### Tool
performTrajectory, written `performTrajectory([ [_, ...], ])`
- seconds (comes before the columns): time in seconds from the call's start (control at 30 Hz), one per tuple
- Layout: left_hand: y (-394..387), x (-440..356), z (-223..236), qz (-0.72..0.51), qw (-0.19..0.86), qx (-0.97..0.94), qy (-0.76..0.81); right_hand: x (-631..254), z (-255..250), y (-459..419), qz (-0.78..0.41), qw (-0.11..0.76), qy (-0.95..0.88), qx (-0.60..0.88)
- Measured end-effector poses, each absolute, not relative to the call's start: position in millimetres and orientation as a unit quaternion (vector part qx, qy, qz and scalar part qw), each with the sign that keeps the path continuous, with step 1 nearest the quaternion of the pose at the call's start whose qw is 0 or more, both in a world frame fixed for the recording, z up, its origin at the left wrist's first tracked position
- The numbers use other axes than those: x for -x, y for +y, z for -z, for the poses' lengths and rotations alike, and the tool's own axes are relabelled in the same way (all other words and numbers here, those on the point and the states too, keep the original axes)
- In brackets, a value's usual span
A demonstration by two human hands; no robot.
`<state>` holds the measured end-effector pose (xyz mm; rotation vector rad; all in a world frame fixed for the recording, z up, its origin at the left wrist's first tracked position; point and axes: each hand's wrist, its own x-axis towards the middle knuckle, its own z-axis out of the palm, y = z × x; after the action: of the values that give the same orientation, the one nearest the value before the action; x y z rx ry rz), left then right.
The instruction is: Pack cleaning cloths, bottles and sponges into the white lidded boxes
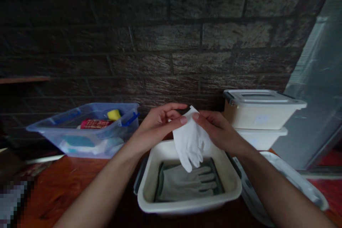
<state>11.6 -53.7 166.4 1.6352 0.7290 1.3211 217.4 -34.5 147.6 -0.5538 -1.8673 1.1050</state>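
Note:
A thin white glove [188,142] hangs fingers down between my two hands, above an open white plastic box [157,207]. My left hand [167,118] pinches its upper left edge between thumb and fingers, the index finger stretched out past it. On the other side my right hand [213,124] grips the upper right edge, thumb in front. Inside the box lies a grey work glove [184,181] with its fingers toward the right, and darker green-grey material shows around it.
To the left stands a clear blue-tinted bin [91,142] holding a yellow sponge [114,114] and a red patterned item [96,124]. Two lidded white boxes [264,114] are stacked at the right. A loose white lid [294,180] lies near my right forearm. Behind rises a dark brick wall [160,35].

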Motion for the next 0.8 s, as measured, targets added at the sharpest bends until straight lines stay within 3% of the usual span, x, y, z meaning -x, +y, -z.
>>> performTrajectory([
  [0.2, -57, -19, -162, -0.511, 0.524, -0.597, 0.329, -217, -142, -30, -0.431, 0.375, -0.792, 0.215],
  [0.4, -49, -14, -166, -0.547, 0.439, -0.628, 0.337, -219, -137, -22, -0.518, 0.299, -0.771, 0.219],
  [0.57, -45, -5, -168, -0.547, 0.401, -0.650, 0.343, -229, -137, -18, -0.470, 0.185, -0.825, 0.253],
  [0.67, -42, 2, -168, -0.540, 0.377, -0.666, 0.351, -235, -138, -16, -0.475, 0.194, -0.815, 0.269],
  [0.8, -42, 15, -163, -0.574, 0.372, -0.629, 0.369, -242, -136, -19, -0.540, 0.281, -0.733, 0.304],
])
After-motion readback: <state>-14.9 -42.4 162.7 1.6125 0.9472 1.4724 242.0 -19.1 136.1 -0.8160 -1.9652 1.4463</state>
